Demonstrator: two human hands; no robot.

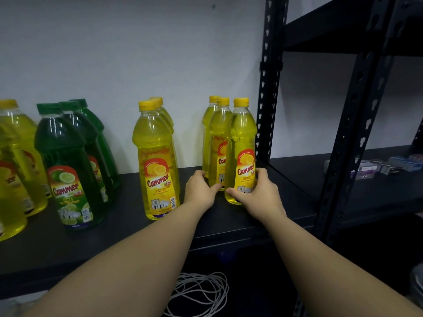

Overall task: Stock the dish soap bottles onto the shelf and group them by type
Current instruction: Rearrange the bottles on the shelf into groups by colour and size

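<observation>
Upright, lemon bottle (240, 143) in right hand (258, 195)

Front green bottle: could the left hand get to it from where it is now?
Probably yes: the left hand sits low on the shelf, but the big yellow bottle stands between it and the front green bottle, so it must pass in front.
</observation>
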